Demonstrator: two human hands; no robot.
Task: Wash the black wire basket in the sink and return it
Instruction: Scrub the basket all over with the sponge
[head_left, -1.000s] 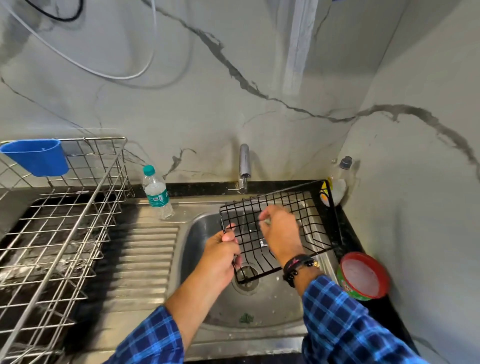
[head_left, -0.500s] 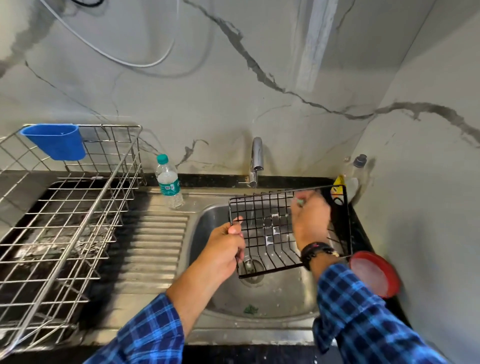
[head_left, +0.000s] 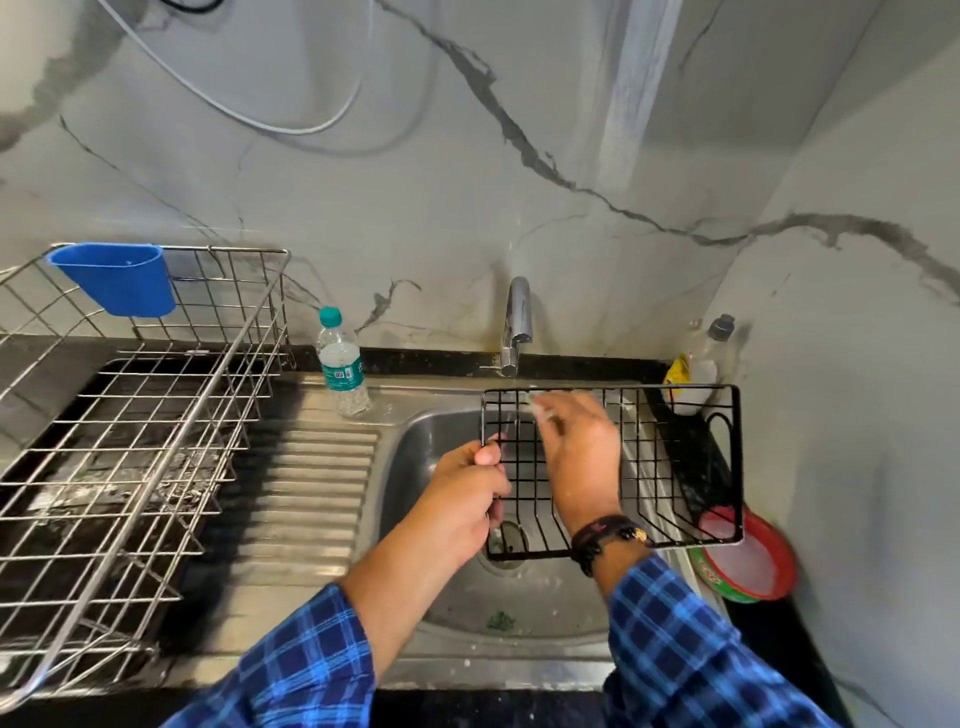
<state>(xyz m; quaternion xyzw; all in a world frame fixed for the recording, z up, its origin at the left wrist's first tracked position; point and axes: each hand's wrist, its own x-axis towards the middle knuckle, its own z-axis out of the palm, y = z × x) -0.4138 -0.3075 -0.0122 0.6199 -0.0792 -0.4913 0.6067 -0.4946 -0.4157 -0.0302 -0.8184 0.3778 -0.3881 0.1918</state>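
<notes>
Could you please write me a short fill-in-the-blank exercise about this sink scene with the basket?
1. The left hand grips the black wire basket by its ____ edge.
2. The basket is held over the ____.
3. The cup hanging on the steel rack is ____.
4. The bottle stands to the ____ of the tap.
Missing words: left; sink; blue; left.

fingers (head_left: 546, 410) of right hand (head_left: 579, 462): motion-blurred at black wire basket's (head_left: 675, 467) top rim; any held thing unreadable
steel rack (head_left: 130, 441): cut by left edge
drain (head_left: 506, 564): half behind basket
</notes>
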